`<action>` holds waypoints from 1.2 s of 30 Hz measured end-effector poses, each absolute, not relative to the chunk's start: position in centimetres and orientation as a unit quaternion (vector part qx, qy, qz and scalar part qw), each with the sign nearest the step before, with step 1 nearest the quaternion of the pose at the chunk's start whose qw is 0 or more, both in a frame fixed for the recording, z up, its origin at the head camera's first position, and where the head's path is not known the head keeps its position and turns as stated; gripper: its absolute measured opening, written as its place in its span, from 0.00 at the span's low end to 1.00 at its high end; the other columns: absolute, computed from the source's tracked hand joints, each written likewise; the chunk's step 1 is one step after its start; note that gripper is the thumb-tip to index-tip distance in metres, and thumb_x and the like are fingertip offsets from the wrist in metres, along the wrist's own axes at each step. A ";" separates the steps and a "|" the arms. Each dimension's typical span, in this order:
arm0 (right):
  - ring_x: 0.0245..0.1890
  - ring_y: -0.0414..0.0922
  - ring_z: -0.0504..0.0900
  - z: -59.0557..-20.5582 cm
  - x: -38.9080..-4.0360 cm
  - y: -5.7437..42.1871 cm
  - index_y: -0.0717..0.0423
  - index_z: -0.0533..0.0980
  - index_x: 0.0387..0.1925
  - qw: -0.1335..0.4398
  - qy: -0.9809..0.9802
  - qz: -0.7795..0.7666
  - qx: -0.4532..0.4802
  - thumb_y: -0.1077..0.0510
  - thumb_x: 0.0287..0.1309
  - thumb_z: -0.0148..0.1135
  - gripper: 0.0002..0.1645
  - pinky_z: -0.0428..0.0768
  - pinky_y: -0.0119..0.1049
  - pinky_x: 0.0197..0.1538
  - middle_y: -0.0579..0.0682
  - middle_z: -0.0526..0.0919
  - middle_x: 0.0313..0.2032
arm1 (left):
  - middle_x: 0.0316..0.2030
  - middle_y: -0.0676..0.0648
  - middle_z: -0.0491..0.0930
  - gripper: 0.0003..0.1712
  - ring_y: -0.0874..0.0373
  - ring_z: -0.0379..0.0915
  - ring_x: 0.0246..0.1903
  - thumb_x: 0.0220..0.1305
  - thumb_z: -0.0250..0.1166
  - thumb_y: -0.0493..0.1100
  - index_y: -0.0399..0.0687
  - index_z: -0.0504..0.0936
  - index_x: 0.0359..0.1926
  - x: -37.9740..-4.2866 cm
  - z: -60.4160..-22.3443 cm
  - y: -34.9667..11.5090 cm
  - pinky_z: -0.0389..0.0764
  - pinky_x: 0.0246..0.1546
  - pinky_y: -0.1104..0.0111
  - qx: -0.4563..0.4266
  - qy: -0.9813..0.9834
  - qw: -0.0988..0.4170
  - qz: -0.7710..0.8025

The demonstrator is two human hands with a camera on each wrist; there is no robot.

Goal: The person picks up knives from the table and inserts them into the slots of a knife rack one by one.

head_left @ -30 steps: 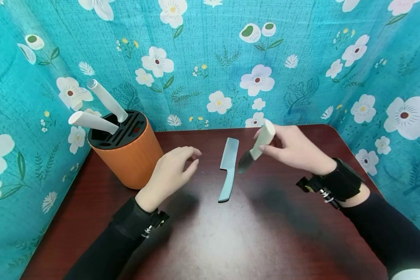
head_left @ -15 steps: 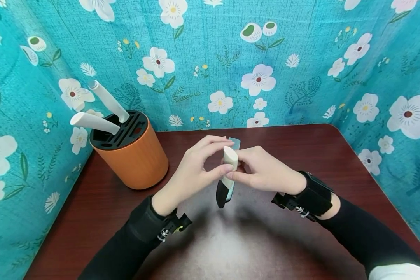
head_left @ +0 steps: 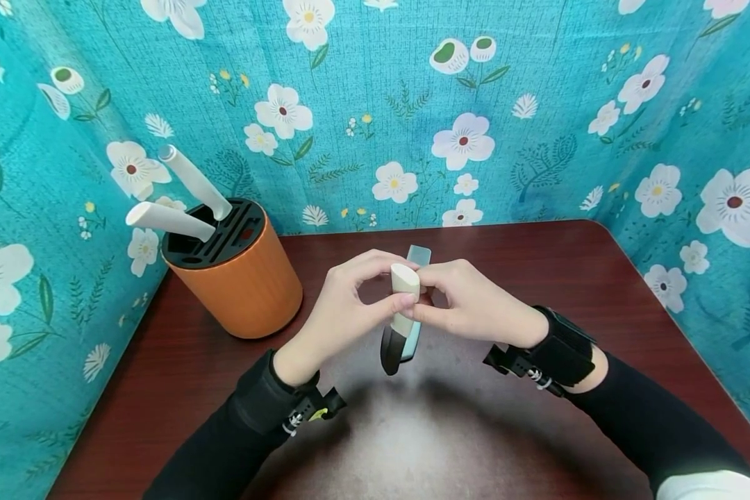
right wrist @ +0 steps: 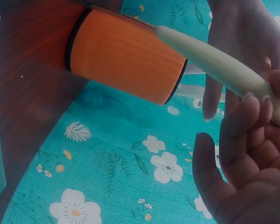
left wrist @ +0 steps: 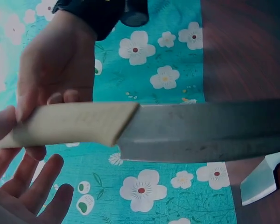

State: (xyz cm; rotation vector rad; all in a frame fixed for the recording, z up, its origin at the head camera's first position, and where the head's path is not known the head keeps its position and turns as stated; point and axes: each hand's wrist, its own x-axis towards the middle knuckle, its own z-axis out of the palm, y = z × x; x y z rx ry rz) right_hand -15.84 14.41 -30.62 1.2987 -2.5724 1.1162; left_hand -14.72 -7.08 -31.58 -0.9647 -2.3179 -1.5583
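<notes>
A kitchen knife [head_left: 405,279] with a cream handle is held upright, handle end up and blade pointing down, over the middle of the table. My left hand [head_left: 353,298] pinches the handle near its end between thumb and fingers. From the other side, my right hand [head_left: 469,303] pinches the same handle. The wide grey blade [left wrist: 200,133] shows broadside in the left wrist view; in the head view it looks dark and narrow. Behind the held knife a pale blue cleaver [head_left: 420,255] lies on the table, its middle hidden by the hands.
An orange round knife block [head_left: 244,295] with a black slotted top stands at the left. Two white-handled knives [head_left: 194,182] lean out of its slots. A floral turquoise cloth [head_left: 350,104] hangs behind and beside the dark red table [head_left: 525,250].
The right hand has brought the knife left to the centre, turning its handle upward. My left hand has moved right and taken hold of the handle. Over the last half second little has shifted.
</notes>
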 end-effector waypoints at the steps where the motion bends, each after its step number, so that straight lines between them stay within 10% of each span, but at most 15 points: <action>1: 0.23 0.34 0.65 -30.6 -15.8 14.4 0.50 0.77 0.29 0.028 -0.833 0.363 0.417 0.58 0.61 0.70 0.08 0.68 0.29 0.27 0.39 0.73 0.23 | 0.46 0.51 0.86 0.16 0.62 0.80 0.49 0.60 0.74 0.38 0.47 0.87 0.50 -14.7 -31.5 -7.1 0.82 0.54 0.62 -0.315 -0.783 0.092 -0.528; 11: 0.28 0.36 0.71 -32.3 -15.3 16.0 0.51 0.83 0.56 -0.022 -0.851 0.378 0.364 0.59 0.66 0.65 0.17 0.72 0.30 0.31 0.40 0.81 0.33 | 0.35 0.48 0.87 0.12 0.63 0.84 0.32 0.60 0.74 0.41 0.46 0.87 0.44 -15.3 -28.1 -8.4 0.84 0.35 0.70 -0.226 -0.818 0.144 -0.508; 25: 0.31 0.32 0.75 -40.7 -14.3 19.6 0.53 0.84 0.50 -0.120 -0.894 0.262 0.343 0.65 0.65 0.58 0.16 0.73 0.27 0.33 0.49 0.89 0.46 | 0.35 0.47 0.82 0.10 0.52 0.83 0.33 0.62 0.69 0.35 0.43 0.82 0.44 -17.5 -17.7 -14.0 0.83 0.29 0.72 -0.130 -0.622 0.394 -0.664; 36: 0.32 0.30 0.75 -42.8 -13.5 21.8 0.53 0.83 0.50 -0.140 -0.894 0.276 0.324 0.66 0.66 0.56 0.16 0.73 0.27 0.36 0.47 0.89 0.46 | 0.37 0.51 0.82 0.08 0.56 0.80 0.38 0.64 0.68 0.40 0.50 0.81 0.43 -20.9 -16.8 -19.1 0.79 0.39 0.70 -0.090 -0.607 0.577 -0.539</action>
